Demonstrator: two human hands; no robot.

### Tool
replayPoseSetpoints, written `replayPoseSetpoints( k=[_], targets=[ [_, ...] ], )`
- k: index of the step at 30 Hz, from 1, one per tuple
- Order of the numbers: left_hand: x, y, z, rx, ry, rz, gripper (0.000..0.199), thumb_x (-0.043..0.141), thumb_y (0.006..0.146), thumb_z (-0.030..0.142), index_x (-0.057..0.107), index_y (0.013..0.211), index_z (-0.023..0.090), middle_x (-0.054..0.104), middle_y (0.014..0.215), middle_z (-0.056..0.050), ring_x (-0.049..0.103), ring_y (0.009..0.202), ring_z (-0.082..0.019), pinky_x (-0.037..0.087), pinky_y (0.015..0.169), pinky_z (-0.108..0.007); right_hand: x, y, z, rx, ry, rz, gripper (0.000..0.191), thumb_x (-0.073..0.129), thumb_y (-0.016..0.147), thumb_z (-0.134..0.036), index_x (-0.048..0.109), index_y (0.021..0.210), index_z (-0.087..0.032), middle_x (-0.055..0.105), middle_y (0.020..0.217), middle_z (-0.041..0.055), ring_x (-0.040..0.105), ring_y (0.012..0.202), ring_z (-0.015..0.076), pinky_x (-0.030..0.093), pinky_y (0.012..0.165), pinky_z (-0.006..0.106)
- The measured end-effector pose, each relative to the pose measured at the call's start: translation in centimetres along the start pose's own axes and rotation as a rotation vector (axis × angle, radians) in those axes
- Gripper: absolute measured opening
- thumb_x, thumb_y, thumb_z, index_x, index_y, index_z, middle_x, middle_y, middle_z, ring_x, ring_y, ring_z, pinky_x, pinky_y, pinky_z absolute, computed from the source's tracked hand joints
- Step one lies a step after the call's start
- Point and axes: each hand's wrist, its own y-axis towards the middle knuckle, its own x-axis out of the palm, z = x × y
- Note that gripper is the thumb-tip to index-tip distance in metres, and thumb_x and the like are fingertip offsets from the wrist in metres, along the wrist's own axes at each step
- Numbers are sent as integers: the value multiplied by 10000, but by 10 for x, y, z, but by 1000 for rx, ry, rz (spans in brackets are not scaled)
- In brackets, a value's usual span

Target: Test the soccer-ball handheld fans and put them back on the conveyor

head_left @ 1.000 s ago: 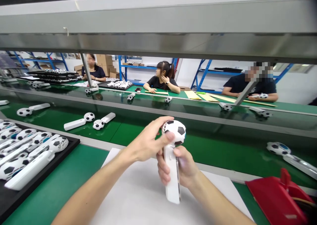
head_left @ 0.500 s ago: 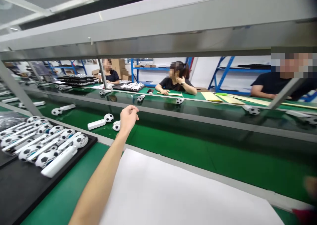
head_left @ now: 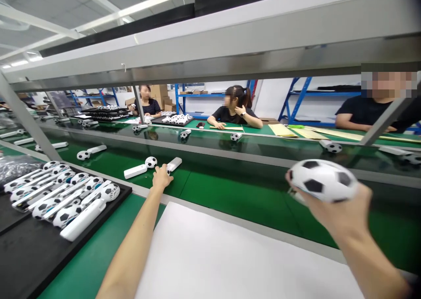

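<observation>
My left hand (head_left: 162, 179) reaches onto the green conveyor belt (head_left: 210, 189), its fingers around the ball end of a white-handled football-patterned device (head_left: 174, 164). Just left of it on the belt lies another such device (head_left: 135, 171), its ball close to my fingers. My right hand (head_left: 348, 211) is raised over the belt at the right, gripping a device with a black-and-white ball head (head_left: 322, 180); the fingers beneath it are mostly hidden. A large white sheet (head_left: 243, 255) lies in front of me, between my forearms.
A black tray (head_left: 29, 264) with several devices stands at the left, beside a clear plastic bag (head_left: 16, 167). Metal posts and a beam (head_left: 210, 58) frame the view. Across the belts, three people sit at a bench with yellow sheets (head_left: 282, 131).
My left hand has come down and closed around the device on the belt. My right hand has come into view from the right with a device in it.
</observation>
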Motion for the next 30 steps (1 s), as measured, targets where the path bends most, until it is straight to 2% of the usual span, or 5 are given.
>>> replayPoseSetpoints(
  k=[4, 10, 16, 24, 30],
  targets=[
    [2, -2, 4, 31, 26, 2, 470, 675, 893, 318, 537, 1321, 179, 545, 1340, -126, 589, 1135, -272, 509, 946, -468, 30, 8, 23, 179, 9, -47, 415, 870, 502, -373, 719, 823, -158, 746, 857, 103, 704, 904, 361, 568, 747, 414],
    [-20, -10, 32, 130, -75, 31, 356, 706, 756, 410, 630, 1055, 230, 707, 1003, -98, 674, 947, -310, 472, 779, -355, 42, 10, 65, 400, 28, -258, 314, 799, 522, -340, 727, 754, -140, 731, 700, 104, 704, 665, 302, 549, 561, 363],
    [-58, -29, 60, 228, -266, 95, 246, 671, 734, 460, 672, 880, 263, 716, 803, -16, 651, 782, -239, 423, 671, -302, 44, 9, 100, 449, -135, -225, 384, 752, 576, -434, 678, 815, -143, 717, 721, 108, 669, 630, 273, 523, 564, 361],
    [-84, -61, 83, 325, -587, 57, 269, 711, 679, 439, 708, 856, 237, 676, 754, -4, 592, 663, -175, 419, 543, -247, 45, 4, 129, 338, -447, -226, 391, 628, 680, -486, 640, 854, -136, 676, 891, 194, 660, 904, 381, 505, 794, 463],
    [-97, -80, 97, 385, -846, -95, 258, 681, 684, 401, 661, 839, 196, 583, 640, 5, 514, 515, -134, 396, 409, -218, 43, 0, 98, 142, -498, -174, 734, 598, 758, -379, 465, 1342, 47, 404, 1400, 375, 362, 1356, 503, 314, 1085, 612]
  ],
)
